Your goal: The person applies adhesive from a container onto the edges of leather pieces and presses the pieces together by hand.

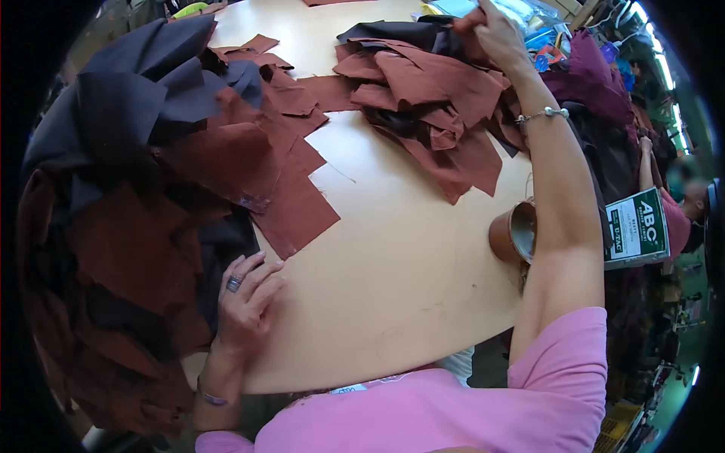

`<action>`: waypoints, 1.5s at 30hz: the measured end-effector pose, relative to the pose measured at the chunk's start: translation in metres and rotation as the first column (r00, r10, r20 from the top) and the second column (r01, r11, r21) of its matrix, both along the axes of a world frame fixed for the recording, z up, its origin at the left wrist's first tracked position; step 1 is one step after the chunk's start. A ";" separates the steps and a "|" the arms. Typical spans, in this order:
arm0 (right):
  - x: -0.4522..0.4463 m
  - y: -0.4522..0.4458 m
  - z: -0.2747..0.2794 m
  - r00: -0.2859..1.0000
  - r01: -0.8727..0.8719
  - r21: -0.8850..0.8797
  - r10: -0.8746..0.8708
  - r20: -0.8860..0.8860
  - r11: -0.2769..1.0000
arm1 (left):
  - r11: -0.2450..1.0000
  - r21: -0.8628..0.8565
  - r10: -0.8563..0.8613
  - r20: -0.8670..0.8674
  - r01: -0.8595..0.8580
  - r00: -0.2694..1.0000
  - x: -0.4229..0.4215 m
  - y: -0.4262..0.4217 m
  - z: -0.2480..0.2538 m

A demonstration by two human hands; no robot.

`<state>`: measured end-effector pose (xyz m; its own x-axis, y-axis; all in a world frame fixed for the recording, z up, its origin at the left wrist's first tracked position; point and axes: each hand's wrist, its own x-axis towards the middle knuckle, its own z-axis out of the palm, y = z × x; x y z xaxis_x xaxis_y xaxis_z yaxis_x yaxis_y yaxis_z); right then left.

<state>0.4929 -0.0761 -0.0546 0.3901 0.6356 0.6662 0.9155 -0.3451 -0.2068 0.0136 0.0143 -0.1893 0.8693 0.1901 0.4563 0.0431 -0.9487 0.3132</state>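
My left hand (pixel 245 298) rests at the table's near left, beside a large heap of brown and dark fabric pieces (pixel 226 162). Its fingers are loosely bent and a little apart, with nothing seen between them. My right arm stretches to the far side, where my right hand (pixel 498 38) is closed on a brown fabric piece (pixel 470 34). That piece is at the back of a second pile of brown and dark cut fabric (pixel 419 83). The fingertips of this hand are partly hidden.
A brown cup (pixel 506 234) stands on the pale table (pixel 393 279), close to my right forearm. A green and white ABC tin (pixel 638 226) is at the right. Plastic bags (pixel 521 15) and purple cloth (pixel 585 75) lie behind. Another person (pixel 676 215) is at the far right.
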 end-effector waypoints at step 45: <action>-0.253 -0.196 -0.072 0.911 -0.244 -0.068 0.205 -0.359 0.967 | 0.831 0.555 -0.090 0.173 -0.022 0.981 0.055 0.033 0.116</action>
